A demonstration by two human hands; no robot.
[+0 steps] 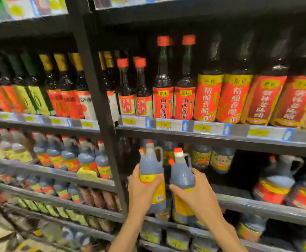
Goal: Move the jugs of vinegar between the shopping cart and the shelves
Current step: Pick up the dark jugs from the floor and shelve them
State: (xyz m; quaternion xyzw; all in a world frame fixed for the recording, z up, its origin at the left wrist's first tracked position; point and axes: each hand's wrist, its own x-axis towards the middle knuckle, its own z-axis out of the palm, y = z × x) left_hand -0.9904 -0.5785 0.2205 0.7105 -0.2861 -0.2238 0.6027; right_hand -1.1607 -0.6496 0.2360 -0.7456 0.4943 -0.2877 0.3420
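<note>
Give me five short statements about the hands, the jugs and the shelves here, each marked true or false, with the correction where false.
1. Each hand holds a jug. True: the left hand grips the left jug and the right hand grips the right jug.
2. Both held jugs have blue caps. False: their caps are orange-red.
3. The jugs are held in front of the shelf below the tall bottles. True.
4. The held jugs carry green labels. False: the labels are yellow.
5. The price tags on the shelf edge are yellow. True.
</note>
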